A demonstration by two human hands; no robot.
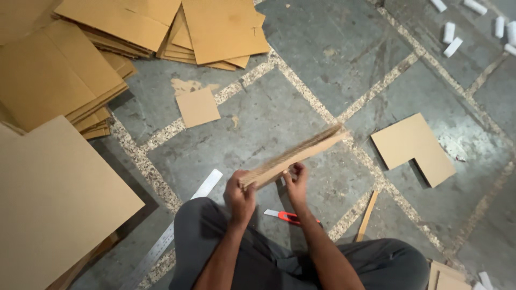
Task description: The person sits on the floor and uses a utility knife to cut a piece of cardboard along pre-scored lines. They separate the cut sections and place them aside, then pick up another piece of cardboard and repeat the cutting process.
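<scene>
Head view: both hands clamp the near end of the cardboard strip (293, 154); left hand (240, 194), right hand (296, 182). Long axis runs up-right, away from the fingers.

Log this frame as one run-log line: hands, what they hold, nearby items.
left hand: grips cardboard strip | right hand: grips same strip | strip: edge-on, tilted | floor: red cutter, steel ruler, L-shaped cardboard
</scene>
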